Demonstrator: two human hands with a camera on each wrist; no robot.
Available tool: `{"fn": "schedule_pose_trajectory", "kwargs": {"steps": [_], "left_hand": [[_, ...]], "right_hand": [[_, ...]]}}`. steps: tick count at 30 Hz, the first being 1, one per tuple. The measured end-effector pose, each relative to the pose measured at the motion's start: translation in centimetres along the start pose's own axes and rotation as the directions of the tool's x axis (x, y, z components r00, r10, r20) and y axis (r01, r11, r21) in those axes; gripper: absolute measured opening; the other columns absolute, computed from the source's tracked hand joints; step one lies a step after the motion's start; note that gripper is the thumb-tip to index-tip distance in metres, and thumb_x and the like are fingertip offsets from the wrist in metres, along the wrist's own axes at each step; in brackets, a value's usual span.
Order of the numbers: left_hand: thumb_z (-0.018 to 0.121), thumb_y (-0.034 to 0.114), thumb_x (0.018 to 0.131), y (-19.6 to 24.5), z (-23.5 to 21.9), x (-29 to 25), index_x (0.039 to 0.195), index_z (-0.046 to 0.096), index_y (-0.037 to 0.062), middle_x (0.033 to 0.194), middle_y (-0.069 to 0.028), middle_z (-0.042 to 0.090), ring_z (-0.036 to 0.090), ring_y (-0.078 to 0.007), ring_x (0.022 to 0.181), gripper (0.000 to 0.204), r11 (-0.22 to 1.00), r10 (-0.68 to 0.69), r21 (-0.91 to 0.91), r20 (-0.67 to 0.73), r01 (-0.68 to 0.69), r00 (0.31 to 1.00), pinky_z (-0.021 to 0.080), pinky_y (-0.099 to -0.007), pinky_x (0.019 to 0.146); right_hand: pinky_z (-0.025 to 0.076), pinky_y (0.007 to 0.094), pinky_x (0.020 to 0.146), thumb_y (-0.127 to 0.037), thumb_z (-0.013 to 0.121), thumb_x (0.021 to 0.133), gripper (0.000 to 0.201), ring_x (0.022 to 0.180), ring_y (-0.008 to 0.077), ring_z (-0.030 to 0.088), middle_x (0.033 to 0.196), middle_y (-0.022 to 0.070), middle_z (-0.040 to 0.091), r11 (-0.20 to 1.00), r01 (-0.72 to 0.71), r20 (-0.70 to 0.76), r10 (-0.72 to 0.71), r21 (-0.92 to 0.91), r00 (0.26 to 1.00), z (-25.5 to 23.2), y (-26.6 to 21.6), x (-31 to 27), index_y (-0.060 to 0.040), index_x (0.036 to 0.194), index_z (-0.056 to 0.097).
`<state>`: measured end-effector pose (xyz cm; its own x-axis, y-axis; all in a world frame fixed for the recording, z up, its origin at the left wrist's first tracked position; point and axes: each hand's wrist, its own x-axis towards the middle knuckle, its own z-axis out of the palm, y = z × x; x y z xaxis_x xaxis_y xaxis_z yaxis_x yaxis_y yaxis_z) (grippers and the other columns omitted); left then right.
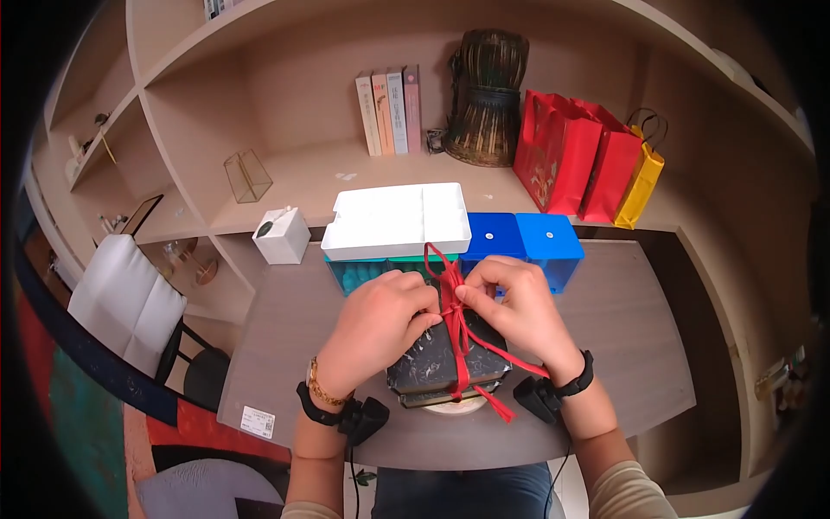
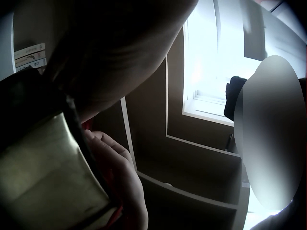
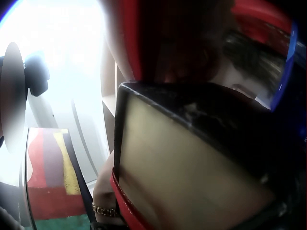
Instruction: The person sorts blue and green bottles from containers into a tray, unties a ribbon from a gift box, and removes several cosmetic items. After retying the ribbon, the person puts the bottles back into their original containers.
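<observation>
A dark, marbled book-like block [image 1: 421, 364] with pale sides lies near the table's front edge, on a pale round piece [image 1: 450, 406]. Red ribbon [image 1: 460, 353] crosses it and is gathered in loops above its top. From the left, my left hand [image 1: 378, 323] pinches ribbon beside the knot. On the other side my right hand [image 1: 521, 310] pinches the red loops between thumb and curled fingers. One ribbon tail hangs over the front, another runs under the right wrist. The block's pale side [image 3: 177, 167] fills much of the right wrist view; the left wrist view shows its pale side [image 2: 50, 175] too.
Behind the block stand blue boxes [image 1: 551, 239] and teal-fronted drawers with a white tray [image 1: 380, 221] on top. A white tissue box [image 1: 283, 236] is at the table's back left. The shelf holds books [image 1: 396, 111], a woven vase [image 1: 489, 99], red bags [image 1: 558, 156] and a yellow bag.
</observation>
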<state>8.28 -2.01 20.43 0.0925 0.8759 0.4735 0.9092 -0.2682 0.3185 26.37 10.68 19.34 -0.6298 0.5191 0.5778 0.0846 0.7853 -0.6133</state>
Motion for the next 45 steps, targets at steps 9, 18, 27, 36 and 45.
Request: {"fn": "schedule_pose_trajectory", "kwargs": {"steps": [9,18,27,36,45], "left_hand": [[0.074,0.016,0.087,-0.1,-0.6,0.0,0.088,0.064,0.0066,0.083,-0.0091,0.060,0.059,-0.0317,0.083,0.014,1.000,0.019,-0.001,0.031,-0.019,0.999,0.049,-0.0409,0.073],[0.061,0.011,0.101,-1.0,-1.2,-0.3,0.109,0.055,0.0018,0.081,-0.0048,0.062,0.061,-0.0169,0.070,0.013,0.774,-0.221,-0.606,0.014,0.184,0.975,0.050,-0.0310,0.066],[0.064,0.009,0.098,-2.0,-3.7,-0.8,0.127,0.052,0.0025,0.093,-0.0062,0.064,0.047,-0.0081,0.061,0.032,0.206,-0.369,-0.949,-0.301,-0.238,0.879,0.042,-0.0269,0.065],[0.056,0.003,0.102,-8.2,-7.1,-3.7,0.116,0.061,0.0002,0.100,-0.0059,0.063,0.044,-0.0059,0.065,0.015,0.314,-0.495,-0.838,-0.545,-0.446,0.677,0.039,-0.0219,0.065],[0.071,0.016,0.090,-9.6,-7.2,-5.5,0.101,0.073,0.0030,0.097,-0.0101,0.068,0.063,-0.0154,0.085,0.017,0.818,-0.537,0.048,-0.294,0.573,0.791,0.051,-0.0322,0.075]], "right_hand": [[0.044,0.0219,0.068,-0.016,0.069,0.099,0.018,0.072,0.0059,0.055,0.078,-0.0021,0.064,0.967,-0.026,-0.483,0.150,0.254,0.863,-5.7,1.8,0.6,-0.0001,0.091,0.066],[0.051,0.0260,0.079,-0.013,0.072,0.093,0.032,0.083,0.0086,0.061,0.096,0.0038,0.070,0.960,-0.005,-0.325,0.099,0.280,0.941,-6.7,1.3,0.3,-0.0037,0.122,0.062],[0.054,0.0420,0.079,-0.018,0.079,0.082,0.055,0.085,0.0341,0.067,0.095,0.0161,0.069,0.932,0.346,0.263,-0.309,-0.107,0.914,-2.2,-0.8,-0.5,-0.0060,0.131,0.060],[0.039,0.0242,0.057,0.000,0.061,0.082,0.035,0.061,0.0045,0.046,0.061,-0.0029,0.051,0.994,-0.102,-0.029,0.103,0.035,0.994,-7.9,0.4,-0.5,-0.0079,0.114,0.072],[0.051,0.0362,0.095,-0.007,0.066,0.079,0.066,0.113,0.0219,0.060,0.133,0.0127,0.058,0.994,-0.089,-0.405,0.056,-0.062,0.913,-11.0,2.1,-0.9,-0.0063,0.144,0.051]]}}
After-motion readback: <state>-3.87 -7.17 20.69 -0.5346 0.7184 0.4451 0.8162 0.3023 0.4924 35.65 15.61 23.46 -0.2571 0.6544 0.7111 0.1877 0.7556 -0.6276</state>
